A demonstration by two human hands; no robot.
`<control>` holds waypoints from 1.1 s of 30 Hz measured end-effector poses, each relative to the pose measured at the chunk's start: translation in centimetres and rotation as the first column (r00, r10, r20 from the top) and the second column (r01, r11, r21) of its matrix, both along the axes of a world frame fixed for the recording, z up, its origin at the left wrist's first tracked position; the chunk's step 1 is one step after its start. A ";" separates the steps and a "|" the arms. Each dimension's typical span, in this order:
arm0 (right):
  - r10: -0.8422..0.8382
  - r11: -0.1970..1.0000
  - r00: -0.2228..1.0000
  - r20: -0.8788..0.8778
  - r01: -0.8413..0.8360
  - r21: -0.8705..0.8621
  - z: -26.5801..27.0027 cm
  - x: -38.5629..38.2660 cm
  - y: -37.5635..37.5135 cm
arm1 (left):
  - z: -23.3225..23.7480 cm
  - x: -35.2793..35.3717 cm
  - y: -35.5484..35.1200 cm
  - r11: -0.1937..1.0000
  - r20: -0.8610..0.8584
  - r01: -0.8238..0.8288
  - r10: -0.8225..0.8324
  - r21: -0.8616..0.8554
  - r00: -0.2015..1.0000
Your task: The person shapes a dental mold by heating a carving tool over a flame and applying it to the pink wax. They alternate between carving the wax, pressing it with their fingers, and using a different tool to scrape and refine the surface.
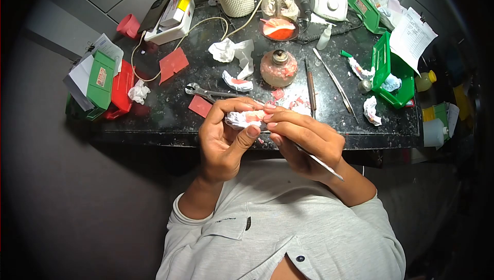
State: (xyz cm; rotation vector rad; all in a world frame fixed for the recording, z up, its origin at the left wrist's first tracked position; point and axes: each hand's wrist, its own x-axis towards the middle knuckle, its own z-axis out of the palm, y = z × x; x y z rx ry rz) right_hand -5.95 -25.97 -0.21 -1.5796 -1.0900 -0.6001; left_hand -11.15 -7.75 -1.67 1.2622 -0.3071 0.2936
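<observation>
In the head view, my left hand (pixel 225 143) is wrapped round a white plaster dental cast (pixel 242 119) with pink material on it, its thumb on the near side. My right hand (pixel 309 138) touches the cast's right end with its fingertips. A thin metal tool (pixel 328 168) is held in that same hand and slants down to the right from under the fingers. Just beyond the hands are pink and white scraps (pixel 300 106), a pink sheet piece (pixel 200 106) and a metal wrench-like tool (pixel 211 93).
A glass burner (pixel 278 69) stands mid-table, with a second cast (pixel 237 81) to its left. Right of it lie a brown-handled tool (pixel 311 87) and a long thin tool (pixel 335 80). Green bins (pixel 382 69) stand right; red (pixel 122 91) and green (pixel 101 77) bins stand left.
</observation>
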 end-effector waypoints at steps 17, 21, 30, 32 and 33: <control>0.007 0.999 1.000 -0.015 -0.007 -0.034 0.2 -0.1 -0.2 | 0.0 -0.2 0.6 0.999 -0.076 -0.005 0.001 -0.053 0.997; 0.001 0.999 1.000 -0.015 -0.001 -0.047 0.1 -0.2 -0.2 | -0.2 -0.2 0.6 0.999 -0.087 -0.020 0.017 -0.043 0.996; -0.005 0.998 0.999 -0.047 0.002 -0.068 0.2 -0.1 -0.2 | -0.1 -0.3 0.6 0.999 -0.103 -0.020 0.016 -0.044 0.995; -0.019 0.996 0.996 -0.086 0.011 -0.092 0.3 -0.2 -0.3 | 0.0 -0.3 0.7 1.000 -0.079 -0.014 0.013 -0.012 0.997; -0.033 0.993 0.992 -0.125 0.018 -0.115 0.4 -0.3 -0.3 | 0.1 -0.3 0.7 1.000 -0.055 -0.010 0.011 0.019 0.998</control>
